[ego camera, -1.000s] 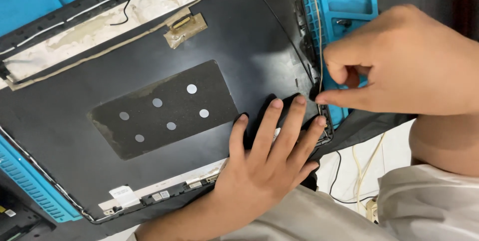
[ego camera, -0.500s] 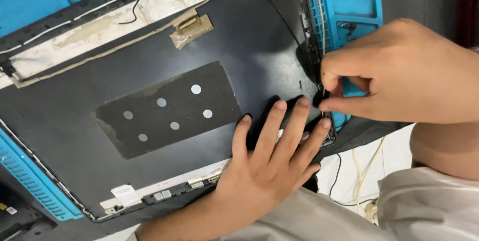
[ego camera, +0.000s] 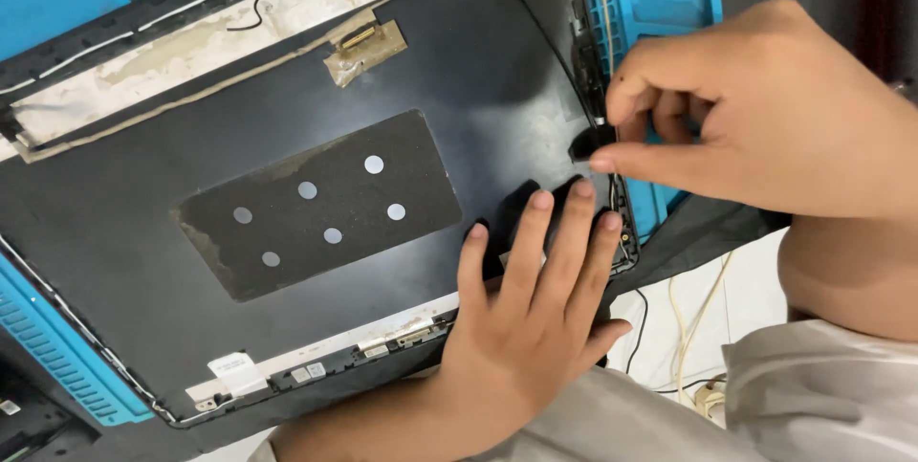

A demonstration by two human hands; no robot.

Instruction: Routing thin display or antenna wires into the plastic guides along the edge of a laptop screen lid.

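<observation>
A large dark panel [ego camera: 287,137], the inner side of a screen's back cover, lies tilted across a blue tray [ego camera: 660,3], its long axis running from lower left to upper right. A darker rectangular patch [ego camera: 320,199] with six small silver dots sits near its middle, and a strip of brownish tape [ego camera: 368,41] is stuck above that.

The left hand [ego camera: 526,328] lies flat on the panel's lower right corner, fingers spread and pressing down, holding nothing. The right hand [ego camera: 755,108] hovers just above it at the panel's right edge, thumb and forefinger pressed together on a small black piece [ego camera: 585,143]; whether that is a tab of tape or the end of a cable cannot be told. This piece sits right at the rim, just beyond the left fingertips [ego camera: 583,189] and up from them, so the right hand is nearer. A thin black wire [ego camera: 564,60] follows that same edge upward from the pinch.
</observation>
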